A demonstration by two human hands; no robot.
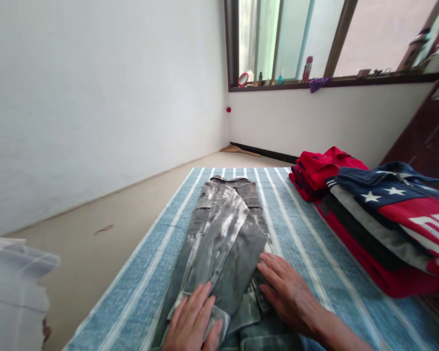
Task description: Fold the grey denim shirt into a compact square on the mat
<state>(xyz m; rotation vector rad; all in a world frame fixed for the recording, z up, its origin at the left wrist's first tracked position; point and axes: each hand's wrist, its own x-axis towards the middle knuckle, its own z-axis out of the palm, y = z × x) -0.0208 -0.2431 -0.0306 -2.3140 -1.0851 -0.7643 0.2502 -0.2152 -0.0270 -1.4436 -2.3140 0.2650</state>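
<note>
A grey-green washed jacket (208, 243) lies lengthwise before me, its collar at the far end and its sides folded inward. One sleeve (237, 253) is laid over it, bent at an angle, with the cuff near me. On that cuff rests my left hand (192, 321), flat with its fingers stretched out. My right hand (289, 290) touches the jacket's right edge by the sleeve's bend, fingers extended and slightly curved. Neither hand grips the cloth visibly. The bottom of the jacket runs out of view below.
Blue-and-white striped cloth (157, 243) covers the surface under the jacket. Folded clothes (373, 234) are stacked at right, beside a red folded pile (322, 170). A white bag-like object (14, 287) stands at lower left. Small items line the window sill (278, 87).
</note>
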